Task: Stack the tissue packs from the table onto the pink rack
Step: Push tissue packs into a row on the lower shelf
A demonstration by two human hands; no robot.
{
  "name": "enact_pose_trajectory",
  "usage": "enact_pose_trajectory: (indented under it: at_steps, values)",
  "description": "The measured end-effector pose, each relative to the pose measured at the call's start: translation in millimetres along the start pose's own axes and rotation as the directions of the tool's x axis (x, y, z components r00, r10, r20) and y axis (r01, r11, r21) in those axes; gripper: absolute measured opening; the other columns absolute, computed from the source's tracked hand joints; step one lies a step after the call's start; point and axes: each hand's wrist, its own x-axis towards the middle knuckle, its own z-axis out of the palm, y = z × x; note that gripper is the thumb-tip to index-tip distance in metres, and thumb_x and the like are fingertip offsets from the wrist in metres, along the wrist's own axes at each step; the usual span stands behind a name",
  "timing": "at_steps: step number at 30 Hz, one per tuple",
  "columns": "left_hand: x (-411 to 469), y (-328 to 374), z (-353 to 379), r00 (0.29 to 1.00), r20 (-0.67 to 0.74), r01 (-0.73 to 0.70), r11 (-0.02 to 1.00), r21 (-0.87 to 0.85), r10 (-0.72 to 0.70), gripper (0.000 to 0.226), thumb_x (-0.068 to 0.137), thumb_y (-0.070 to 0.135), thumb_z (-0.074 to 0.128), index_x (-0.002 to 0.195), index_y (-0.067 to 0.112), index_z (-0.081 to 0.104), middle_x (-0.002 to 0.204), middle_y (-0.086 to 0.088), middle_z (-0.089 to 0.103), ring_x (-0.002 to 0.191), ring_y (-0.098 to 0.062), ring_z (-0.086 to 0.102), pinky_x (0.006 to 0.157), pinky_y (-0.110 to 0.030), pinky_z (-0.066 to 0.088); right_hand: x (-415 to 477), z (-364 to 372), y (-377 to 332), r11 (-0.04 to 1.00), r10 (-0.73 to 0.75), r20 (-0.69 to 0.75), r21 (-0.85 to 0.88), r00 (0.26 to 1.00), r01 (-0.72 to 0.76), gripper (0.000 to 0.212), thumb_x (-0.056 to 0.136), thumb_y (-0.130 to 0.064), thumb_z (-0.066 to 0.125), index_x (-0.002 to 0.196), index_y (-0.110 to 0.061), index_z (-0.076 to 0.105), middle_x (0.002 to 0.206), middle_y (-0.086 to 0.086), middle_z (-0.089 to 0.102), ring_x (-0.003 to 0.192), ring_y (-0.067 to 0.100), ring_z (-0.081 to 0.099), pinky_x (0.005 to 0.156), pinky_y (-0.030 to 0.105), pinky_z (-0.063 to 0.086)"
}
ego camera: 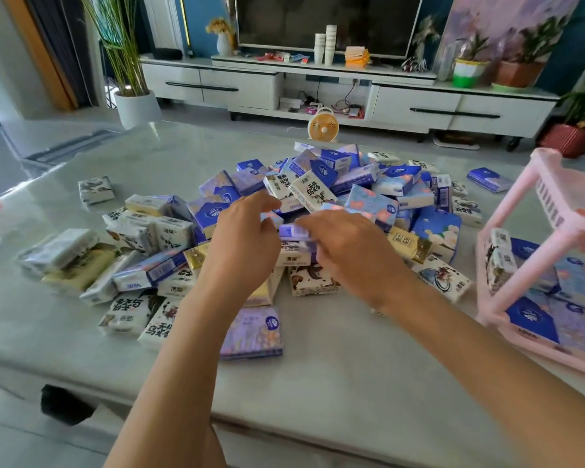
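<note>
Heap of tissue packs (368, 201) on grey table (335, 383), left hand (242, 241) and right hand (348, 251) meeting at a purple pack (294, 232) atop the heap, fingers curled, blur hiding whether either clamps it, pink rack (554, 354) at right, several packs inside.

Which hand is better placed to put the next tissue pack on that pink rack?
Probably the right hand: the pink rack stands to the right, nearer to it. The left hand would have to reach across the pile of packs.

Tissue packs (372, 201), blue, lilac, white, lying heaped at centre of grey table (318, 383). Pink rack (554, 354) standing at 3 o'clock, holding several packs.
</note>
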Motion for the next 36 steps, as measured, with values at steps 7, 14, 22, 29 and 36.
enact_pose_trajectory:
  at_steps: [7, 14, 22, 29, 36]
  values:
    - [-7.8, 22.5, 3.4, 0.96, 0.281, 0.136, 0.895, -0.426, -0.012, 0.04, 0.096, 0.044, 0.037, 0.102, 0.012, 0.06, 0.095, -0.01, 0.064, 0.089, -0.023, 0.062, 0.083, -0.036, 0.052, 0.2, -48.8, 1.9, 0.456, 0.455, 0.062, 0.84, 0.888, -0.293, 0.036, 0.082, 0.008, 0.054, 0.098, -0.024, 0.06, 0.099, 0.004, 0.066, 0.089, 0.016, 0.063, 0.074, 0.027, 0.056]
    - [-8.9, 27.4, 5.5, 0.802, 0.589, 0.553, 0.487, -0.676, -0.094, 0.024, 0.09, 0.03, 0.053, 0.093, 0.009, 0.064, 0.086, -0.01, 0.066, 0.078, -0.022, 0.064, 0.069, -0.032, 0.058, -7.2, -49.9, 3.4, 0.122, 0.556, 0.19, 0.944, 0.809, -0.306, 0.033, 0.088, 0.008, 0.046, 0.108, -0.017, 0.057, 0.116, 0.008, 0.063, 0.105, 0.015, 0.059, 0.074, 0.022, 0.051]
    - [-17.8, 27.9, 36.7, 0.998, 0.013, -0.049, 0.966, -0.255, 0.054, 0.051, 0.077, 0.027, 0.072, 0.123, 0.019, 0.053, 0.116, 0.001, 0.053, 0.099, -0.005, 0.049, 0.081, 0.0, 0.036, -11.5, -37.7, -10.1, -0.117, 0.59, 0.429, 0.884, 0.684, -0.453, 0.026, 0.096, -0.019, 0.047, 0.12, -0.012, 0.054, 0.096, 0.007, 0.066, 0.072, 0.015, 0.064, 0.068, 0.035, 0.055]
    - [10.2, 3.3, 7.1, 0.998, 0.008, -0.053, 0.984, -0.17, 0.056, 0.05, 0.083, 0.044, 0.061, 0.125, 0.019, 0.053, 0.125, 0.003, 0.056, 0.108, -0.005, 0.048, 0.083, -0.017, 0.038, -15.2, -26.1, 1.5, -0.034, 0.703, 0.408, 0.837, 0.583, -0.546, 0.032, 0.094, -0.007, 0.05, 0.124, -0.017, 0.049, 0.118, 0.01, 0.062, 0.087, 0.02, 0.065, 0.065, 0.033, 0.057]
    - [46.5, -67.9, 3.0, 0.962, 0.044, 0.21, 0.834, 0.51, -0.269, 0.059, 0.09, 0.057, 0.038, 0.14, 0.024, 0.034, 0.147, -0.019, 0.025, 0.134, -0.037, 0.024, 0.111, -0.045, 0.014, -38.0, -20.8, -3.9, 0.023, 0.659, 0.458, 0.781, 0.597, -0.624, 0.025, 0.092, -0.008, 0.053, 0.117, -0.015, 0.051, 0.109, 0.012, 0.064, 0.079, 0.016, 0.064, 0.056, 0.026, 0.055]
